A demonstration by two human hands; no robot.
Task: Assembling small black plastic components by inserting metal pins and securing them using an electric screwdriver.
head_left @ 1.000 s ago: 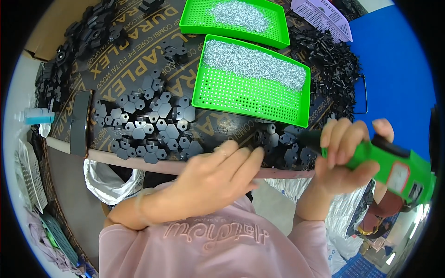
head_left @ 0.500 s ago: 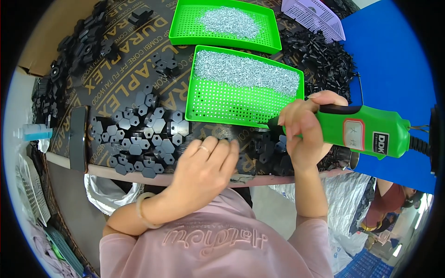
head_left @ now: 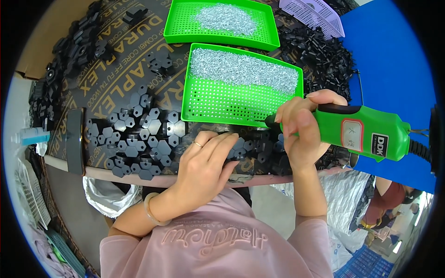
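Note:
My left hand (head_left: 204,160) is at the table's near edge, its fingers and thumb closed around one side of a black plastic part (head_left: 242,147) with hexagonal plates. Part of that piece is hidden behind the fingers. My right hand (head_left: 301,132) grips a green electric screwdriver (head_left: 364,132) held level, its dark tip pointing left over the near edge of a green perforated tray (head_left: 204,99). Small silver screws (head_left: 245,69) fill the far half of this tray. More black hexagonal parts (head_left: 134,146) lie clustered left of my left hand.
A second green tray (head_left: 176,30) with screws sits beyond. Small black pieces (head_left: 320,55) are heaped at the right near a purple basket (head_left: 315,14). Other black parts (head_left: 81,39) line the far left. A dark upright bar (head_left: 75,141) stands at the left edge.
My left hand has turned and its fingers have spread around a black part, which now shows beside them. The screwdriver in my right hand has hardly moved. The view has shifted slightly.

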